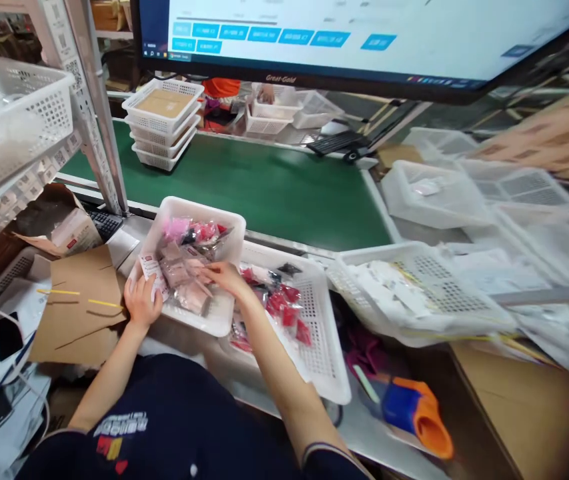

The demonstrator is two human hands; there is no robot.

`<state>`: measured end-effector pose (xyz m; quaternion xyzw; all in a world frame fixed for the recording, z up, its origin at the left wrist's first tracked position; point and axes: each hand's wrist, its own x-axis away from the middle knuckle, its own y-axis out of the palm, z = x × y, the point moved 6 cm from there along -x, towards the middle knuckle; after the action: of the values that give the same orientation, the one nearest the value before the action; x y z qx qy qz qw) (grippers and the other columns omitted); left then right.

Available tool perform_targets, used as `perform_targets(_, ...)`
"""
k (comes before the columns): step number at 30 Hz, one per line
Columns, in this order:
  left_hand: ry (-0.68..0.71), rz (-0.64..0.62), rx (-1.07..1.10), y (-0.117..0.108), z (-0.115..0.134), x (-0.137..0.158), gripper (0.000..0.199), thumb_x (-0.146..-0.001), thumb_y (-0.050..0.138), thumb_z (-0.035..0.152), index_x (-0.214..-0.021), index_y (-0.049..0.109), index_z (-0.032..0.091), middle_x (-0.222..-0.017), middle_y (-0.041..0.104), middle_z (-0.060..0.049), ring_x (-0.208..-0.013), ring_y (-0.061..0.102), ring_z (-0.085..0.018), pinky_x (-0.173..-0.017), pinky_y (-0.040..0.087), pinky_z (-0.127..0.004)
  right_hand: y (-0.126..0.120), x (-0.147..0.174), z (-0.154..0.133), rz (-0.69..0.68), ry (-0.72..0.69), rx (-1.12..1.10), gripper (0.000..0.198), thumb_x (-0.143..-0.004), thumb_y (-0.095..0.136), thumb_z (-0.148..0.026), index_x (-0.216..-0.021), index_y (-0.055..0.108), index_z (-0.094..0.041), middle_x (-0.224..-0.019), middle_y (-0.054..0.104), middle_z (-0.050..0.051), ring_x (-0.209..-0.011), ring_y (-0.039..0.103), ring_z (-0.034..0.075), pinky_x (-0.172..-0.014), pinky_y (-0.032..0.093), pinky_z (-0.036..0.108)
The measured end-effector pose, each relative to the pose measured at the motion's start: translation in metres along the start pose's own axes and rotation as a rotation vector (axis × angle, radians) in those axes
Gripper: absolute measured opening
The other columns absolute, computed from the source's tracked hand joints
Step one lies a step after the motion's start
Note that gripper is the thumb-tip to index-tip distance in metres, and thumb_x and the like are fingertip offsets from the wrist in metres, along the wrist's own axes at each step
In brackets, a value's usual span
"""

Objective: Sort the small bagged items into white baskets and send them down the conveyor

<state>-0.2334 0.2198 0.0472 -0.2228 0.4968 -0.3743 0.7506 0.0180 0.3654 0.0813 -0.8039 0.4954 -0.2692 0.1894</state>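
Observation:
A solid white plastic bin (224,313) in front of me holds several clear-bagged items in pink, red and black. My left hand (143,301) is closed over the bin's near left rim, fingers beside a printed white label (153,272). Reaching in from the right, my right hand (227,277) has its fingers together on a clear-bagged light pink item (195,267); the fingertips partly blend with the bag. Under and beside the bin lies a larger perforated white basket (321,333) with red and black bagged items (284,303).
A green conveyor belt (264,187) runs behind, with stacked white baskets (161,127). A monitor (314,47) hangs above. Cardboard (77,300) lies at left. At right are a basket of white papers (394,287) and an orange-and-blue tape dispenser (417,413).

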Motion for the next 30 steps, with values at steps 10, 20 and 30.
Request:
perform_targets(10,0.015,0.007,0.038,-0.006,0.004,-0.002,0.043,-0.107,0.056,0.041,-0.135,0.08,0.021,-0.13,0.085,-0.016,-0.122,0.078,-0.036,-0.127,0.043,-0.058,-0.107,0.133,0.07,0.593,0.172,-0.286,0.094,-0.073,0.068,-0.096,-0.125,0.072,-0.018,-0.1,0.081,0.017,-0.092,0.078,0.038,-0.085,0.069,0.06)
perform_targets(20,-0.029,-0.044,0.044,0.0,-0.002,-0.001,0.044,-0.103,0.057,0.043,-0.133,0.081,0.023,-0.131,0.085,-0.016,-0.125,0.079,-0.037,-0.128,0.043,-0.059,-0.019,0.098,0.011,0.14,-0.046,0.418,0.067,-0.104,0.063,-0.042,-0.164,0.056,-0.014,-0.165,0.063,0.024,-0.154,0.06,0.037,-0.132,0.046,0.055)
perform_targets(30,-0.041,-0.077,0.055,0.0,0.001,-0.002,0.046,-0.102,0.057,0.041,-0.133,0.083,0.022,-0.129,0.085,-0.017,-0.124,0.079,-0.037,-0.127,0.043,-0.058,0.021,0.07,-0.019,-0.069,0.023,0.418,0.047,-0.108,0.05,-0.019,-0.151,0.069,-0.018,-0.144,0.08,0.016,-0.132,0.077,0.031,-0.114,0.058,0.041)
